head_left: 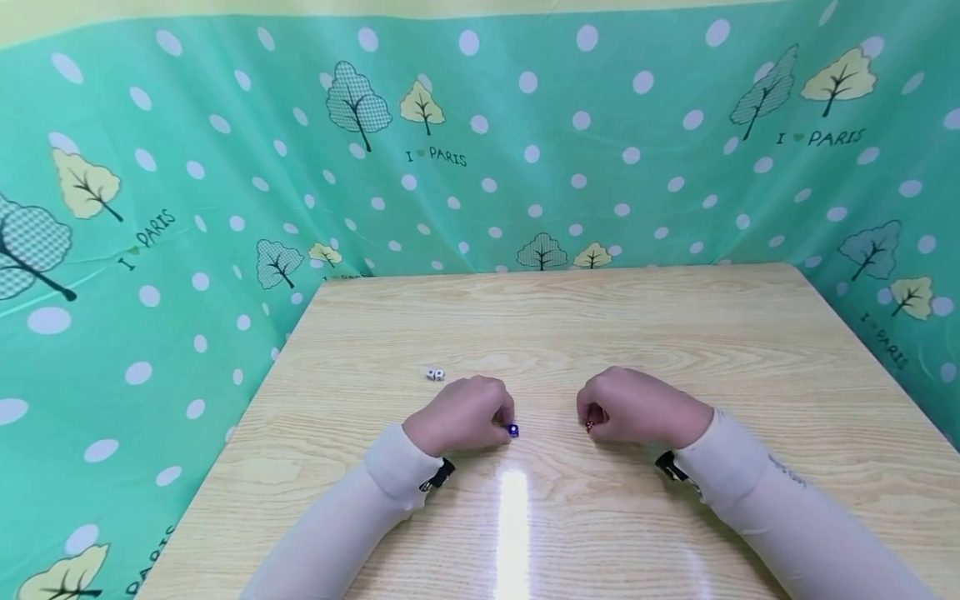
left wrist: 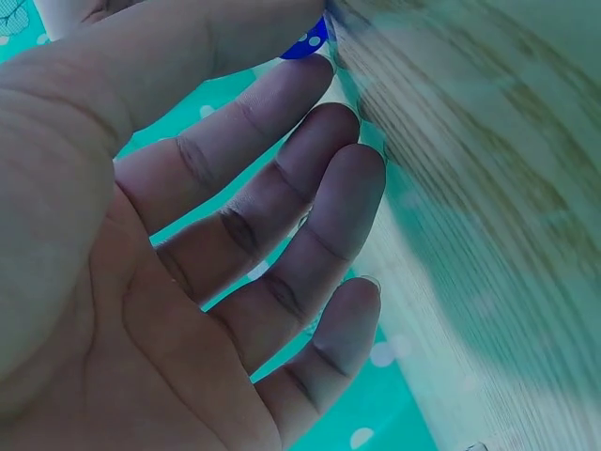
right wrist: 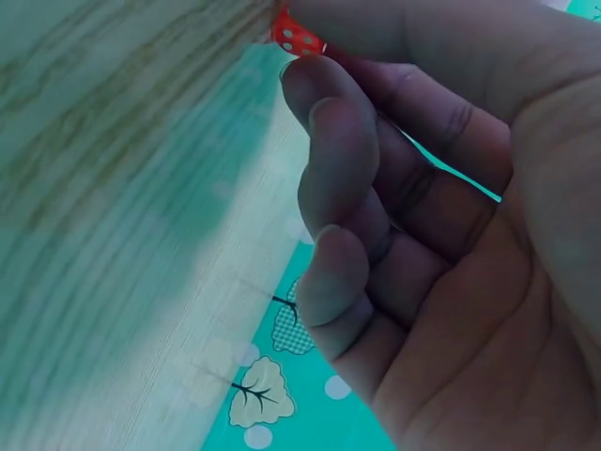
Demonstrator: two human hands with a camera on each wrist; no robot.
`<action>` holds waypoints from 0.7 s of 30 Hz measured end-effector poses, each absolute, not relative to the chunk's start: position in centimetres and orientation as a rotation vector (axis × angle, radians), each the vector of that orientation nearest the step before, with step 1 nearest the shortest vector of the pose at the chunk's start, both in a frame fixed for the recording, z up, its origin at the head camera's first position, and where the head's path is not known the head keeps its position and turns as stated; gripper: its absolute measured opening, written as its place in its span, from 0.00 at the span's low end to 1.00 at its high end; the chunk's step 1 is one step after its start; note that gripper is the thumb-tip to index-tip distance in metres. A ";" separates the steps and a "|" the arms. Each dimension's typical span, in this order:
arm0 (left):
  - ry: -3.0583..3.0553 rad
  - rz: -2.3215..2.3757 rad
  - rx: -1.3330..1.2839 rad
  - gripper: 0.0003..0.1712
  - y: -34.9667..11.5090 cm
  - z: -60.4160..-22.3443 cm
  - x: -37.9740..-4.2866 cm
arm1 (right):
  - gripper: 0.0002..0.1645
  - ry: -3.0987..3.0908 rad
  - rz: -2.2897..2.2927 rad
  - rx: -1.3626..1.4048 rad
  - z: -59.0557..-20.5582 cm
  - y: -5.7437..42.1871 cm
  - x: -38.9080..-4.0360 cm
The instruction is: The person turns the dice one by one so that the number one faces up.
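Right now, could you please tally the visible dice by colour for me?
White cubic dice with dark spots: 2
Blue cubic die with white spots: 1
Red cubic die with pale spots: 1
Total visible: 4

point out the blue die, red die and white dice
Blue die (head_left: 513, 431), head view, exposed face
Red die (right wrist: 299, 38), right wrist view, dotted face
White dice (head_left: 439, 375), head view, on the right one

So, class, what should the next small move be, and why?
Perhaps the right hand should ease its red die toward the blue die that the left hand pinches: a gap separates the two, while the white dice sit side by side.
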State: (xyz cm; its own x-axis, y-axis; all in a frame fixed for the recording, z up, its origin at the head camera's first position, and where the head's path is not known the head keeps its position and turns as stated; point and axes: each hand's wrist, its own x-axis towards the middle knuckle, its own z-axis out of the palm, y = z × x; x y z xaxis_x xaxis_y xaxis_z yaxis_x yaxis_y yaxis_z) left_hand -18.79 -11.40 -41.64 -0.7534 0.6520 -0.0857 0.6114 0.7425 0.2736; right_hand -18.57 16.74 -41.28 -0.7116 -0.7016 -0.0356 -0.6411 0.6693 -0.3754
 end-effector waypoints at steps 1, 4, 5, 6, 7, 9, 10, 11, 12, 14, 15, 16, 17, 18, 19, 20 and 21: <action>2.766 0.345 1.012 0.04 -11.4 -41.6 -18.8 | 0.12 2.704 -0.508 -1.095 -41.3 16.8 -18.5; 2.769 0.344 1.020 0.04 -11.3 -41.7 -18.7 | 0.12 2.705 -0.523 -1.100 -41.1 16.8 -18.4; 2.770 0.346 1.023 0.05 -11.3 -41.7 -18.7 | 0.12 2.705 -0.533 -1.106 -41.0 16.8 -18.4; 2.771 0.345 1.025 0.05 -11.2 -41.7 -18.7 | 0.12 2.709 -0.540 -1.110 -40.9 16.9 -18.4; 2.774 0.341 1.026 0.05 -11.2 -41.8 -18.7 | 0.12 2.710 -0.554 -1.119 -40.9 16.9 -18.4; 2.778 0.335 1.027 0.05 -11.2 -41.8 -18.7 | 0.12 2.707 -0.582 -1.137 -40.8 16.9 -18.4; 2.780 0.336 1.026 0.06 -11.2 -41.8 -18.7 | 0.11 2.701 -0.595 -1.138 -40.7 16.9 -18.4; 2.781 0.335 1.026 0.06 -11.2 -41.9 -18.7 | 0.11 2.688 -0.613 -1.136 -40.7 16.9 -18.5; 2.783 0.332 1.025 0.06 -11.1 -41.9 -18.7 | 0.10 2.671 -0.629 -1.128 -40.7 16.8 -18.5; 2.782 0.334 1.027 0.06 -11.1 -41.9 -18.7 | 0.09 2.623 -0.668 -1.106 -40.8 16.8 -18.6; 2.781 0.335 1.028 0.06 -11.1 -41.9 -18.7 | 0.09 2.600 -0.686 -1.094 -41.0 16.8 -18.7; 2.780 0.339 1.028 0.07 -11.1 -42.0 -18.7 | 0.09 2.577 -0.700 -1.074 -41.0 16.7 -18.8; 2.780 0.341 1.032 0.07 -11.1 -42.0 -18.7 | 0.08 2.556 -0.715 -1.062 -41.2 16.7 -18.8; 2.779 0.343 1.036 0.07 -11.1 -42.0 -18.7 | 0.08 2.537 -0.727 -1.051 -41.4 16.8 -18.9; 2.779 0.346 1.040 0.08 -11.1 -42.0 -18.7 | 0.09 2.524 -0.735 -1.046 -41.5 16.8 -18.9; 2.780 0.347 1.043 0.08 -11.1 -42.1 -18.8 | 0.09 2.514 -0.740 -1.041 -41.7 16.8 -19.0; 2.780 0.349 1.047 0.08 -11.1 -42.1 -18.8 | 0.09 2.505 -0.746 -1.036 -41.9 16.8 -19.1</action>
State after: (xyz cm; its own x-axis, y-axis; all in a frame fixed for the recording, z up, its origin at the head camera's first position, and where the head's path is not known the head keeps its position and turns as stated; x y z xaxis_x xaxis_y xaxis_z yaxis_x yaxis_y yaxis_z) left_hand -18.79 -11.10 -42.12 -0.7451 0.6644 -0.0576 0.6295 0.7292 0.2682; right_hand -19.06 16.83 -41.86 -0.6819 -0.7248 -0.0984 -0.5529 0.5988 -0.5794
